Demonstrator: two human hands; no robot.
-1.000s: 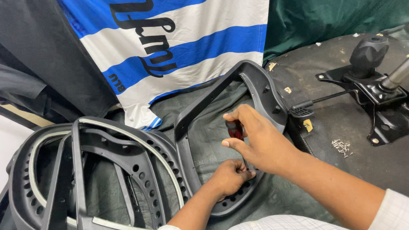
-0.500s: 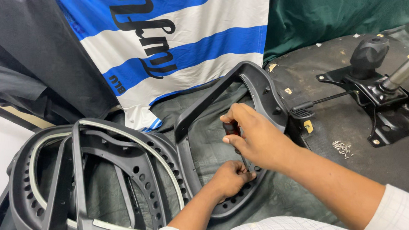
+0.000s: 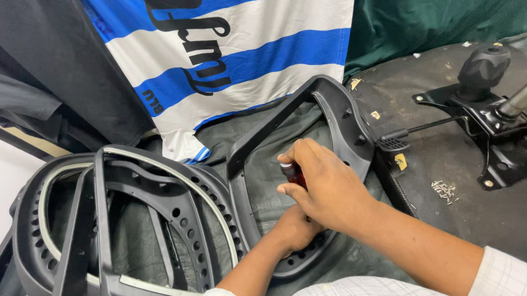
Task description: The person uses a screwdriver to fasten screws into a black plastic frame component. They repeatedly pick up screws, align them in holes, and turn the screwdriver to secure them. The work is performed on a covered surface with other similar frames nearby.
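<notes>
I watch the right hand [image 3: 326, 190] clenched round a red-handled screwdriver [image 3: 293, 173], the left hand [image 3: 295, 230] gripping the lower rim of a black chair frame [image 3: 340, 117] on the floor. The frame looks stiff and light; best held by its rim. A blue-and-white striped banner [image 3: 240, 41] hangs behind.

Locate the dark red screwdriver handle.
The dark red screwdriver handle sits centre frame in the head view, gripped by the right hand, just above the left hand on the black plastic chair frame.
</notes>
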